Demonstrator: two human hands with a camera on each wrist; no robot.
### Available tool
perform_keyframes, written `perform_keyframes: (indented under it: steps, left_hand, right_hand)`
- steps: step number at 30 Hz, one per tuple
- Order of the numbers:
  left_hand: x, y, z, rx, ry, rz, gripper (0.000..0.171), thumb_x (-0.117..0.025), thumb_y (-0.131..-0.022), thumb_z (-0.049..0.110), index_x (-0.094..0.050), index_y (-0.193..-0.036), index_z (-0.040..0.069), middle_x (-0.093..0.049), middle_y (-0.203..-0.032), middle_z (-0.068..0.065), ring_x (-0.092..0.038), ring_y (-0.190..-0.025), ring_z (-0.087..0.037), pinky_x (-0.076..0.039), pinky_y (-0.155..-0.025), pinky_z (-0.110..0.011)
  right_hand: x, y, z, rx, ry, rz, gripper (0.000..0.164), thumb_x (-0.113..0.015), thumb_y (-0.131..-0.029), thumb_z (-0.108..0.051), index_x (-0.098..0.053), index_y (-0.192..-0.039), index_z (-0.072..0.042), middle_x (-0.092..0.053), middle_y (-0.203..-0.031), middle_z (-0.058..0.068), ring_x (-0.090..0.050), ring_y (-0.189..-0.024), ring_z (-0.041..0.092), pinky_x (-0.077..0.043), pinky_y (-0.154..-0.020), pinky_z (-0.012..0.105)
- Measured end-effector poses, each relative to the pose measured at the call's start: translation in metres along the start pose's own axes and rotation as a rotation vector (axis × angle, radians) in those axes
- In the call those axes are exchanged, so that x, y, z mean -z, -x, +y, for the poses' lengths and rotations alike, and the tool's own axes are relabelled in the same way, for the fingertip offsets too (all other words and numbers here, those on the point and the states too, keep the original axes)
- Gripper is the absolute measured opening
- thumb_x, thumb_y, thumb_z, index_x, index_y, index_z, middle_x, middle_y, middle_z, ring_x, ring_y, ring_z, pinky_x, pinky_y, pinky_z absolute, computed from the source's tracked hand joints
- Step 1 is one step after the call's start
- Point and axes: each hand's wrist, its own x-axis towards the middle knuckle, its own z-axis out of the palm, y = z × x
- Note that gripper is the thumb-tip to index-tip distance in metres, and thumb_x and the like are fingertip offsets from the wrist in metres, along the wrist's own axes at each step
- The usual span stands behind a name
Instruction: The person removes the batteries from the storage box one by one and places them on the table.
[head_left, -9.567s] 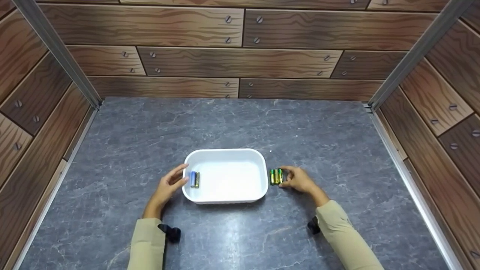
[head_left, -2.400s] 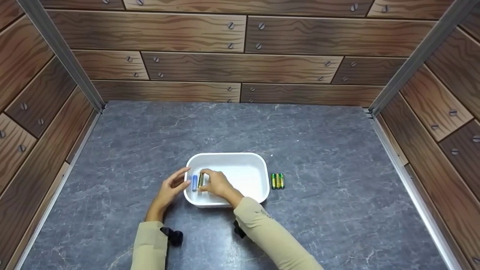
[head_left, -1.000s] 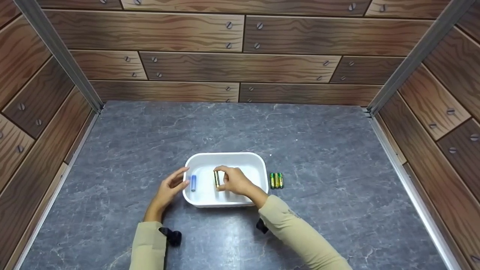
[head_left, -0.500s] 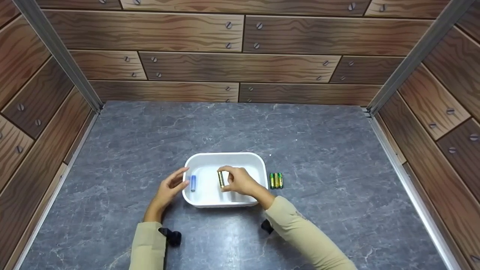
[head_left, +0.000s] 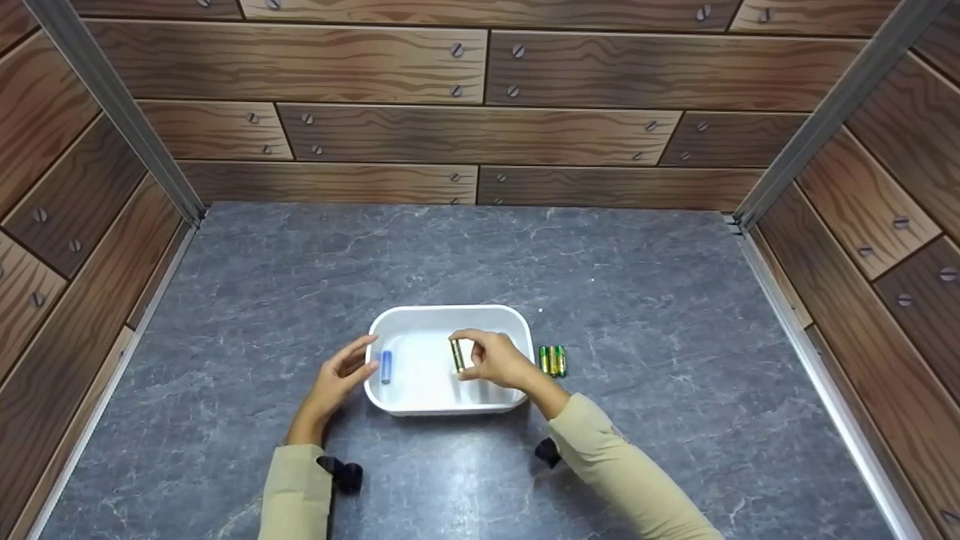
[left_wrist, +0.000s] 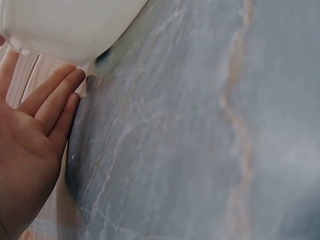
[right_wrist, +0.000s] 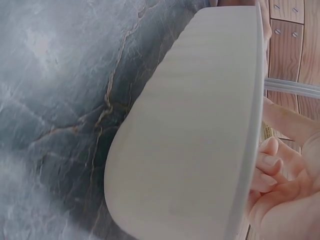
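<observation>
My right hand [head_left: 498, 361] pinches a gold-and-green battery [head_left: 457, 356] between thumb and fingertip, over the middle of a white plastic tub [head_left: 450, 409]. In the right wrist view the tub's side wall hides most of that battery, and a sliver of it shows by the fingers. A blue battery [head_left: 386, 367] lies inside the tub near its left wall. My left hand [head_left: 334, 382] is at the tub's left end with fingertips and thumb against the rim; the left wrist view shows its fingers [left_wrist: 52, 102] fairly straight beside the tub wall.
Three gold-and-green batteries [head_left: 553, 361] lie side by side on the dark marbled tabletop [head_left: 300, 277], just right of the tub. Wood-patterned panels [head_left: 390, 131] close off the back and both sides, with metal posts [head_left: 120, 112] at the corners.
The right hand came from the batteries outside into the tub, took the gold-and-green battery from beside the blue one, and has carried it rightward. The left hand has stayed at the rim.
</observation>
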Motion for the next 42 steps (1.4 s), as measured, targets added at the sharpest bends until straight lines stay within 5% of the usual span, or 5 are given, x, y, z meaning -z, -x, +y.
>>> perform_keyframes:
  steps: [22, 30, 37, 42]
  left_hand:
    - [0.000, 0.000, -0.001, 0.006, 0.015, 0.003, 0.048, -0.062, -0.089, -0.004, -0.050, -0.136, -0.005, -0.055, -0.135, -0.030, -0.056, -0.124, -0.042, -0.049, -0.088, -0.014]
    - [0.000, 0.000, -0.001, 0.013, 0.003, 0.008, 0.049, -0.063, -0.088, -0.003, -0.051, -0.135, -0.004, -0.057, -0.133, -0.029, -0.063, -0.115, -0.022, -0.051, -0.087, -0.016]
    - [0.001, 0.000, 0.000, 0.020, -0.003, -0.010, 0.049, -0.063, -0.089, -0.001, -0.051, -0.137, -0.001, -0.056, -0.135, -0.028, -0.057, -0.124, -0.037, -0.049, -0.088, -0.015]
    - [0.001, 0.000, 0.000, 0.031, -0.014, -0.007, 0.049, -0.063, -0.090, 0.000, -0.051, -0.137, 0.001, -0.056, -0.135, -0.026, -0.057, -0.125, -0.037, -0.049, -0.089, -0.015]
  right_hand:
    - [0.027, 0.017, 0.013, -0.032, -0.046, 0.037, 0.055, -0.078, -0.075, -0.001, -0.059, -0.126, 0.002, -0.044, -0.063, -0.006, -0.040, -0.058, 0.006, -0.036, -0.057, 0.016]
    - [0.034, 0.023, 0.022, -0.037, -0.048, 0.064, 0.054, -0.079, -0.074, 0.001, -0.059, -0.125, 0.003, -0.044, -0.061, -0.005, -0.039, -0.055, 0.003, -0.033, -0.054, 0.016]
    - [0.041, 0.029, 0.027, -0.046, -0.044, 0.077, 0.055, -0.079, -0.073, 0.000, -0.059, -0.125, 0.004, -0.044, -0.062, -0.006, -0.039, -0.056, 0.003, -0.033, -0.054, 0.015]
    - [0.049, 0.034, 0.034, -0.045, -0.056, 0.092, 0.055, -0.078, -0.074, 0.001, -0.058, -0.125, 0.006, -0.047, -0.062, -0.004, -0.040, -0.054, 0.002, -0.034, -0.052, 0.015]
